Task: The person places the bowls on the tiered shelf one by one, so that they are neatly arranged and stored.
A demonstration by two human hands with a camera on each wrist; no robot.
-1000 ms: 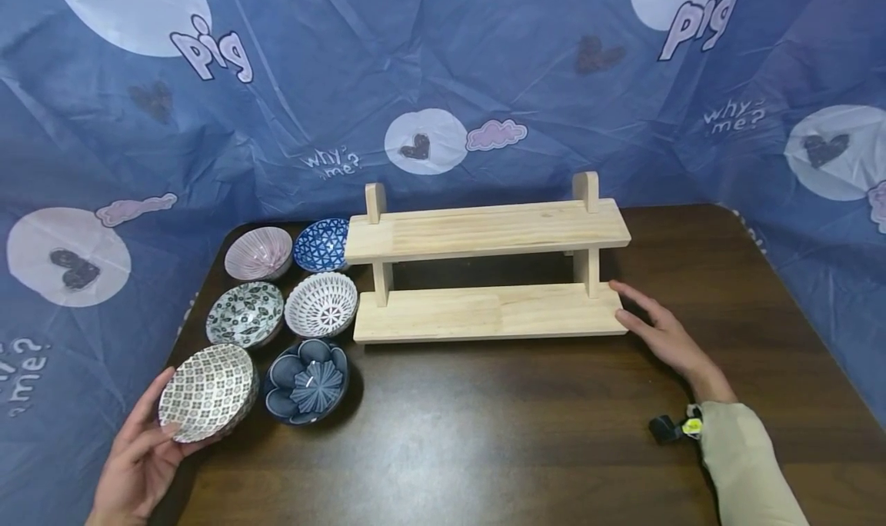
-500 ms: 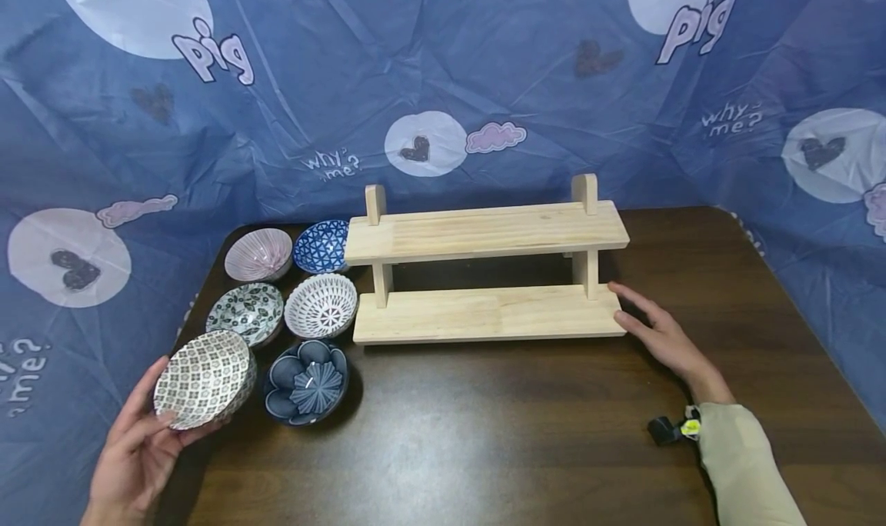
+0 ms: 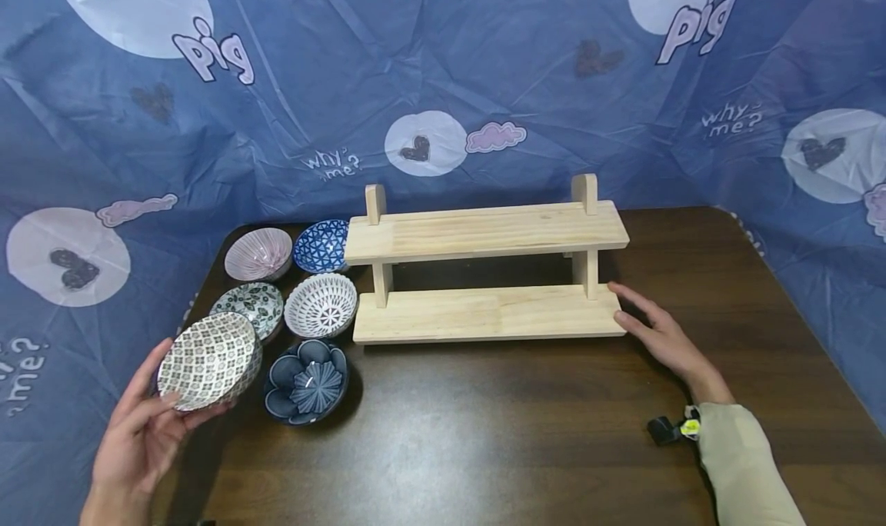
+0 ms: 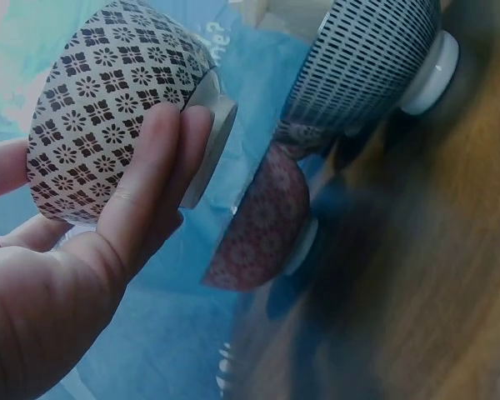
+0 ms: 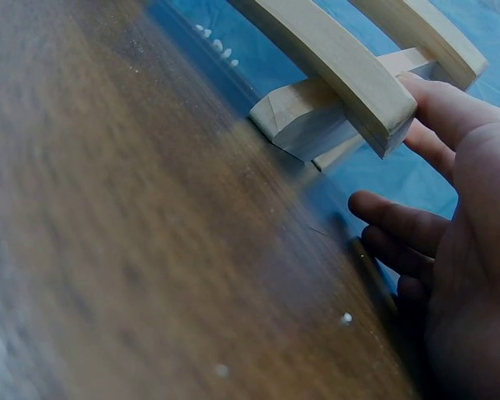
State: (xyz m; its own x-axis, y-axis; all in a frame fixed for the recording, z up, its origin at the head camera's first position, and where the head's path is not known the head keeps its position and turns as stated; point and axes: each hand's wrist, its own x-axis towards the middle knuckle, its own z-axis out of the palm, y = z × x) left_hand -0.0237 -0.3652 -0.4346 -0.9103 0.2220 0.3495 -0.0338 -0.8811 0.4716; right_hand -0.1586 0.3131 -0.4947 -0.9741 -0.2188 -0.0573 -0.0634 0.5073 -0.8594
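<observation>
Head view: the lattice-patterned bowl [image 3: 210, 361] is covering the near side of the green-leaf bowl [image 3: 256, 307]; the wooden shelf [image 3: 487, 232] is hiding the right rim of the blue bowl [image 3: 321, 247]; the right sleeve [image 3: 744, 464] is running off the bottom edge. Left wrist: the dash-patterned bowl [image 4: 362, 71] is extending past the top edge; the reddish bowl [image 4: 262, 221] is showing blurred. Right wrist: the bench [image 5: 108, 250] is blurring; white specks [image 5: 347, 317] are appearing too small to identify.
</observation>
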